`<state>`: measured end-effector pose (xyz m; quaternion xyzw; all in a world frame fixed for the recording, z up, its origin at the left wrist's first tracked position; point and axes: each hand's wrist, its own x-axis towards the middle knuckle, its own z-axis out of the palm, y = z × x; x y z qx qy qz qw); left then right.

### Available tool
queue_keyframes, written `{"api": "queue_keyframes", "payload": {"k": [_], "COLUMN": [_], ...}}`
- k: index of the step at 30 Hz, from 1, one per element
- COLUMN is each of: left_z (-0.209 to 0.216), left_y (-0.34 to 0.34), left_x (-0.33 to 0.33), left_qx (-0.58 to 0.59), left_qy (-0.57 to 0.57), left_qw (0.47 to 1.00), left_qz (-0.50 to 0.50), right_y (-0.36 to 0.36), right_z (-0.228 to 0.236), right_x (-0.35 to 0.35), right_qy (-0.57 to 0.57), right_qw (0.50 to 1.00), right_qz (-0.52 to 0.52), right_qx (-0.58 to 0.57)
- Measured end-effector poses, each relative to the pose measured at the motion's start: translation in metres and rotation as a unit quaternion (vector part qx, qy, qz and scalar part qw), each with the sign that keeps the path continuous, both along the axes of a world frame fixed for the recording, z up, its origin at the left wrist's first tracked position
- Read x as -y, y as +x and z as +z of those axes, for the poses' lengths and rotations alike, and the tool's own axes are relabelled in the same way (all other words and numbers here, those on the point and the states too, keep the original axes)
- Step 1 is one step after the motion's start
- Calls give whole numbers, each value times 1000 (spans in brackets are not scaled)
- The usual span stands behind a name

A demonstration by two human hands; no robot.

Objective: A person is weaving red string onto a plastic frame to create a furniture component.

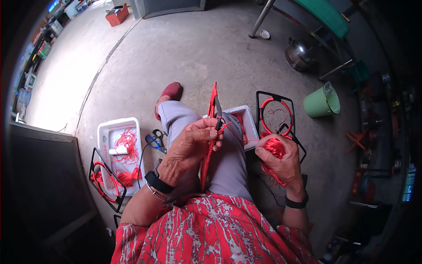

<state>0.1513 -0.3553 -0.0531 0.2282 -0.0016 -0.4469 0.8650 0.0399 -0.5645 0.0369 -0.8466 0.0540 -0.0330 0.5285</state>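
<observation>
My left hand (195, 138) is closed, thumb and fingers pinching a slim red-and-black piece (212, 105) seen nearly edge-on above my lap. Red cord is wound along this piece, and a small knot or loop of cord (225, 125) sticks out beside my fingertips. A strand runs from there toward the right. Wrapped in my right hand (285, 165) is a bundle of shiny red cord (274, 148), with loose loops hanging below the palm. My fingers hide part of both things.
At left, a white tray (102, 136) holds red cord and a white spool (118, 150); blue-handled pliers (153, 141) lie beside it. Black frames with red rings (292, 113) stand on both sides. Another white box (250, 123) sits behind my knee. A green bucket (317, 103) and metal pot (300, 55) are farther right.
</observation>
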Motion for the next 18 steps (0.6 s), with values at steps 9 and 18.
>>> {"api": "queue_keyframes", "payload": {"k": [9, 18], "left_z": [6, 7], "left_y": [-3, -4], "left_x": [-2, -2], "left_qx": [33, 37], "left_qy": [32, 14], "left_qw": [999, 999], "left_qz": [-6, -14], "right_y": [33, 29], "right_z": [-37, -40], "right_x": [-45, -56], "right_qy": [190, 445], "right_qw": [978, 886], "right_qz": [-33, -75], "right_qx": [-78, -105]}}
